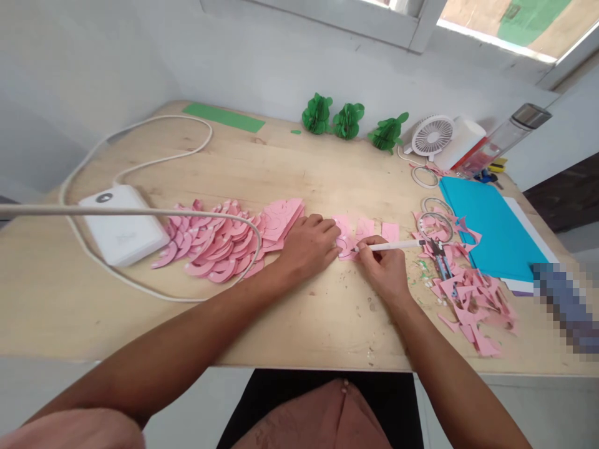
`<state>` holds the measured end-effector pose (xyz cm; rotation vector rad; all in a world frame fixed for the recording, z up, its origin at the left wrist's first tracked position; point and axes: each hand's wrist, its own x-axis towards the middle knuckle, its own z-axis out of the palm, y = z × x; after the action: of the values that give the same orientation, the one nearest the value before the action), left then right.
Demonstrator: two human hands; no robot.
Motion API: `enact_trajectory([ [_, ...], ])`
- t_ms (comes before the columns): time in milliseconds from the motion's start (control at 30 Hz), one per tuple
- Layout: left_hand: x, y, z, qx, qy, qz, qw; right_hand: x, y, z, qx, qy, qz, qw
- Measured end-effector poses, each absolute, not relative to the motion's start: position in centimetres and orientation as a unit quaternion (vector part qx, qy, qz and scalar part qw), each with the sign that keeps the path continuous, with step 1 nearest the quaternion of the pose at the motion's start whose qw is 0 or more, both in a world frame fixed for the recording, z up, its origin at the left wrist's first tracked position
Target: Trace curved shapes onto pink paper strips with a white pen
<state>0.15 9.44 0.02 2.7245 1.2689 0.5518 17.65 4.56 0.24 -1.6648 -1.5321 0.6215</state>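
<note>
In my right hand (386,269) is a white pen (397,245), pinched with its tip on a small pink paper piece (345,249) that bears curved lines. My left hand (309,246) lies palm down beside it, fingers stretched out, fingertips at the paper's left edge. Two more small pink paper rectangles (390,232) lie just right of that piece. Left of my left hand is a stack of marked pink sheets (283,218), partly under the hand. A heap of cut curved pink pieces (215,243) spreads further left.
A white power bank (122,227) and its looping cable (182,300) occupy the left. Pink scraps (477,299), scissors (440,259), tape rolls (435,226) and a blue folder (496,227) lie right. Green paper clusters (347,120), a fan (431,136) and a bottle (503,142) stand behind.
</note>
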Motion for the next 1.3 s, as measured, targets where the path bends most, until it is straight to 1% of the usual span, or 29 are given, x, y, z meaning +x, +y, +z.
enact_trajectory([
  [167,0.2,9.4,0.0,0.89,0.412,0.191,0.038,17.7,4.8,-0.5,-0.605,-0.59,0.283,0.452],
  [267,0.2,9.4,0.0,0.89,0.41,0.196,0.035,17.7,4.7,-0.7,-0.59,-0.604,0.276,0.46],
  [433,0.2,9.5,-0.1,0.892,0.412,0.183,0.036,17.9,4.5,-0.3,-0.617,-0.634,0.2,0.421],
  [667,0.2,9.5,-0.2,0.891,0.412,0.187,0.03,18.3,4.5,0.5,-0.667,-0.66,0.079,0.336],
  [767,0.2,9.5,-0.2,0.892,0.411,0.184,0.031,18.5,4.5,0.6,-0.67,-0.657,0.062,0.339],
  [967,0.2,9.6,-0.3,0.891,0.414,0.185,0.035,18.3,4.4,0.2,-0.622,-0.684,0.102,0.367],
  [1300,0.2,9.4,-0.1,0.89,0.413,0.191,0.04,18.0,4.5,-0.2,-0.547,-0.762,0.044,0.344],
])
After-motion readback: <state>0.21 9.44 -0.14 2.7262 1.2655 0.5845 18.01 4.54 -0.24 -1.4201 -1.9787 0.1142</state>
